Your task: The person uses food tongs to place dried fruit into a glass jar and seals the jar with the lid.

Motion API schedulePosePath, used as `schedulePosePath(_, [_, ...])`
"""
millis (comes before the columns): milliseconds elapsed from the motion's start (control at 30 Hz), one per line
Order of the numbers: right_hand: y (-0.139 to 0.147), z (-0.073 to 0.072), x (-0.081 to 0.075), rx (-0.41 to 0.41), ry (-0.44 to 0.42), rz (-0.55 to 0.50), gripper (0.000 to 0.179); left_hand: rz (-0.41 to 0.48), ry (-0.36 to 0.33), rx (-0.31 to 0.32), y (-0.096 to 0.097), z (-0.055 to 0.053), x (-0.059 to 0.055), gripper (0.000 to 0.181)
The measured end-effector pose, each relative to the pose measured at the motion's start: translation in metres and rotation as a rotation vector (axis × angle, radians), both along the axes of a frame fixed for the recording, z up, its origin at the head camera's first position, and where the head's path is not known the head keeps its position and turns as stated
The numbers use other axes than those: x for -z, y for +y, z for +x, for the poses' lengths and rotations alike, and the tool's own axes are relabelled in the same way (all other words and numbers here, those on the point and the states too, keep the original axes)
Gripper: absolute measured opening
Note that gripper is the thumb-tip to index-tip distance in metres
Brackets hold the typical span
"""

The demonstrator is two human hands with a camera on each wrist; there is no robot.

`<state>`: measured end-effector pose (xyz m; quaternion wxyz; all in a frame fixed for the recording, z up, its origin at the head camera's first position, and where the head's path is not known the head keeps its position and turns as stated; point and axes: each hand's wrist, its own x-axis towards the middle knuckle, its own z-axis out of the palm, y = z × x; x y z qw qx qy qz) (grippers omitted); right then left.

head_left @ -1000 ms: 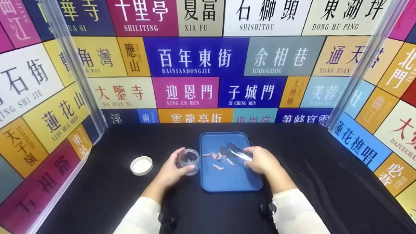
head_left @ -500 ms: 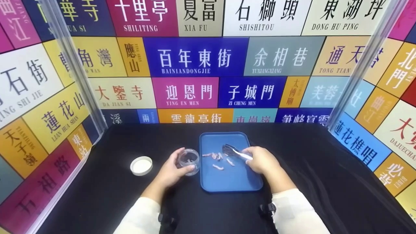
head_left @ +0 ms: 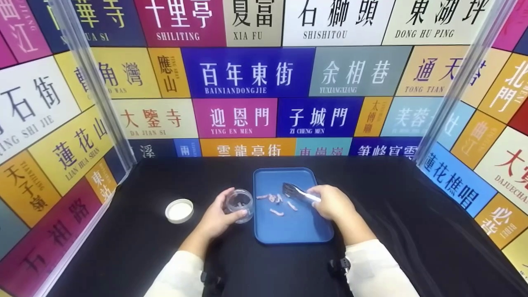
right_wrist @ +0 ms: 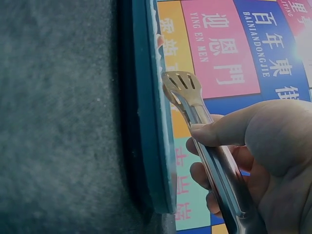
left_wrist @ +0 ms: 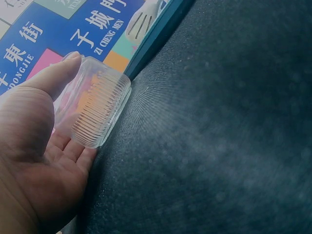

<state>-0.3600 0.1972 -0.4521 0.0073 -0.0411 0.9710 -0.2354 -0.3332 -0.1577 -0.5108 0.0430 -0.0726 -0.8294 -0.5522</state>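
Observation:
My left hand [head_left: 215, 218] grips a clear jar [head_left: 240, 205] just left of the blue tray [head_left: 295, 231]; a few small pieces show dimly inside. In the left wrist view the thumb and fingers lie around the jar's ribbed wall [left_wrist: 100, 112]. Over the tray's right side, my right hand [head_left: 332, 203] holds metal tongs [right_wrist: 214, 151] with slotted tips. The tongs' arms are squeezed close together, tips near several pale pink strips [head_left: 276, 212] on the tray. Whether anything sits between the tips, I cannot tell.
A white round lid [head_left: 179, 210] lies on the black tablecloth [head_left: 136, 247] to the left of the jar. Clear upright posts [head_left: 105, 95] stand at the table's back corners, before walls covered in coloured signs.
The tongs' arms, spread apart a second ago, have come together in my right hand. The left hand and the jar stay in place, and the strips look unmoved.

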Motion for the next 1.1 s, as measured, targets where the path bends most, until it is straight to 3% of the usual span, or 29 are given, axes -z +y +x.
schedulePosePath(433, [-0.008,0.007,-0.010,-0.015,0.079,-0.012,0.039,0.004,-0.005,-0.005,0.000,0.000,0.000,0.087])
schedulePosePath(700, [-0.023,0.014,-0.015,-0.102,0.210,-0.008,0.042,0.013,-0.027,-0.013,0.000,0.000,0.001,0.087])
schedulePosePath(1100, [-0.055,0.035,-0.025,-0.182,0.315,-0.022,0.042,0.026,-0.015,-0.011,0.000,0.000,0.001,0.087])
